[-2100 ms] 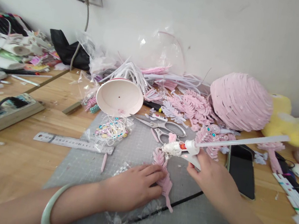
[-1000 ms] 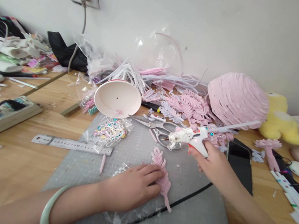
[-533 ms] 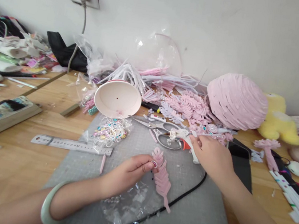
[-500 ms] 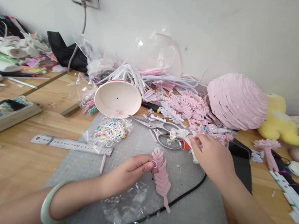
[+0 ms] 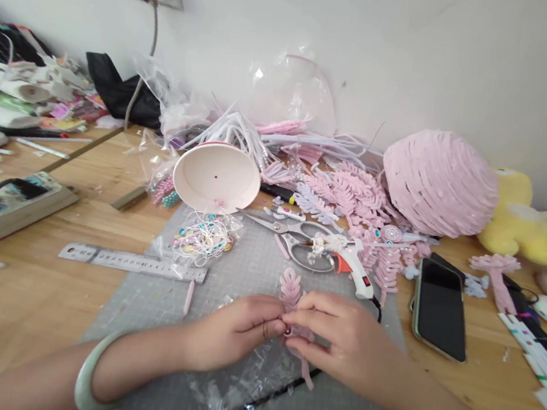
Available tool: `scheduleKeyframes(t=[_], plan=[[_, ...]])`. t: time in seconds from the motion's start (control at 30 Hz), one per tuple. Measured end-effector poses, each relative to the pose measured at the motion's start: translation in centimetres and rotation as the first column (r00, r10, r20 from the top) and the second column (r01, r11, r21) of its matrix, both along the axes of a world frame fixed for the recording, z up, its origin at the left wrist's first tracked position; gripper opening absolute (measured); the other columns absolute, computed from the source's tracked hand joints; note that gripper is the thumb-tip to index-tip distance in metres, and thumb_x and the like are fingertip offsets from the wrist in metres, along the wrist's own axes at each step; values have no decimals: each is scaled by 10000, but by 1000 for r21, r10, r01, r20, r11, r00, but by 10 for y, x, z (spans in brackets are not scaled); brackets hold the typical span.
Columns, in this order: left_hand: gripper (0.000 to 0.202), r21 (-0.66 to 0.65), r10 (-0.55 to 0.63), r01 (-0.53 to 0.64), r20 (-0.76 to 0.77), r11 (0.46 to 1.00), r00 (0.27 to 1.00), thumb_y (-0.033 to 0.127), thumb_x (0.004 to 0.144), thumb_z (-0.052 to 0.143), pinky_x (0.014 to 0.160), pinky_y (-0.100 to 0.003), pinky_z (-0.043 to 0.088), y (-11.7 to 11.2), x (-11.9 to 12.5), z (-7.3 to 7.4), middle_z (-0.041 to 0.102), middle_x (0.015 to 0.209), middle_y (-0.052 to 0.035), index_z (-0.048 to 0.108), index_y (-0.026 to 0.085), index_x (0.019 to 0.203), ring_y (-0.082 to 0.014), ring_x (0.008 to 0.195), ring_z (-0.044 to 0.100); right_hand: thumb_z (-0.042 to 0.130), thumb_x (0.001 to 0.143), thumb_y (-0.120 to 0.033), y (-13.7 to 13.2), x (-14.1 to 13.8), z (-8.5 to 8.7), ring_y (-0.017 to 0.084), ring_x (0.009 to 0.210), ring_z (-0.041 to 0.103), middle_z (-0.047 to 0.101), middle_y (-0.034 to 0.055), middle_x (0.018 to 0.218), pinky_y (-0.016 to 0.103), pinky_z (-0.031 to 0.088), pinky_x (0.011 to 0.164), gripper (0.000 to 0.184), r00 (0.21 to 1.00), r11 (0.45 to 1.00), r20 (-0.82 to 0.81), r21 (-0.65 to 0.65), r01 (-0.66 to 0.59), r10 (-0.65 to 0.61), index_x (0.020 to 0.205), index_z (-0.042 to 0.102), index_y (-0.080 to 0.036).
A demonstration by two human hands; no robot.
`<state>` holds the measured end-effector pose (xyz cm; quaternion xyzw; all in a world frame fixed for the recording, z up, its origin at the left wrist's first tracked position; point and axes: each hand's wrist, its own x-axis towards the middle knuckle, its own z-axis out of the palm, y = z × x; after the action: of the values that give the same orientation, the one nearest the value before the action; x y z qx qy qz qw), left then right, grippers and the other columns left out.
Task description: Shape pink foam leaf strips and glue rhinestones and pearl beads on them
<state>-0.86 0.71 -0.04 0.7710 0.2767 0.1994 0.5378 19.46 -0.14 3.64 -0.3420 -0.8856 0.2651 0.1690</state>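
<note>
Over the middle of the grey cutting mat (image 5: 137, 321), my left hand (image 5: 237, 331) pinches a small pink gem with a pearl-like rim (image 5: 288, 330). The fingers of my right hand (image 5: 354, 340) close around that gem from the other side and meet my left fingertips. Below both hands is a fuzzy pink leaf-shaped piece (image 5: 290, 284), mostly covered; only its looped tip and its stem show. A white glue gun (image 5: 360, 269) with an orange trigger lies beyond my right hand, across the handles of open grey scissors (image 5: 294, 240).
A steel ruler (image 5: 129, 261) and a bundle of white strings with colourful gems (image 5: 206, 240) lie left. Behind are a white bowl (image 5: 217, 174), pink leaf pieces (image 5: 350, 191) and a large pink ball (image 5: 440, 183). A phone (image 5: 441, 308) lies right; a black cord (image 5: 273, 400) crosses the mat.
My right hand has let go of the glue gun, now lying on the mat, and moved left and nearer to join my left hand at the gem. The left hand stays about where it was.
</note>
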Motion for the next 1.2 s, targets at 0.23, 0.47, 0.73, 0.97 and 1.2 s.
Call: scheduleKeyframes(t=[0.23, 0.47, 0.73, 0.97, 1.2], plan=[[311, 13, 11, -11, -22, 1000, 1000, 291, 975, 320, 706, -210, 419, 0, 1, -2, 549, 778, -5, 526, 153, 787, -122, 741, 522, 599, 804, -208, 0, -4, -7, 111, 683, 562, 620, 16, 811, 213, 407, 603, 87, 998, 991, -14, 124, 59, -58, 866, 632, -157], [255, 496, -8, 117, -218, 860, 976, 292, 943, 379, 885, -331, 421, 1, -4, -3, 618, 1045, -90, 571, 164, 1051, -209, 972, 549, 575, 791, -171, 14, 3, -14, 134, 732, 611, 638, 31, 842, 232, 448, 665, 101, 962, 932, -35, 241, 272, -272, 878, 622, -155], [486, 600, -39, 288, -393, 746, 919, 441, 886, 479, 1072, -401, 306, -3, -1, -14, 510, 1320, -132, 483, 129, 1258, -279, 1271, 395, 599, 801, -244, 30, -7, -34, 146, 665, 618, 659, 20, 862, 255, 430, 589, 127, 915, 898, 125, 281, 338, -384, 897, 656, -183], [466, 553, -54, 277, -384, 786, 922, 418, 878, 497, 1071, -405, 313, -3, -1, -13, 524, 1307, -134, 495, 130, 1246, -278, 1264, 410, 530, 858, -264, 31, -17, -40, 148, 687, 619, 649, 33, 927, 257, 416, 603, 174, 872, 906, 264, 224, 360, -412, 950, 662, -199], [433, 542, -50, 273, -390, 795, 919, 388, 887, 491, 1066, -417, 319, -4, -1, -13, 530, 1299, -139, 505, 125, 1230, -282, 1270, 402, 502, 876, -256, 33, -20, -43, 155, 681, 617, 635, 47, 949, 261, 403, 582, 203, 852, 907, 320, 223, 358, -415, 983, 663, -194]])
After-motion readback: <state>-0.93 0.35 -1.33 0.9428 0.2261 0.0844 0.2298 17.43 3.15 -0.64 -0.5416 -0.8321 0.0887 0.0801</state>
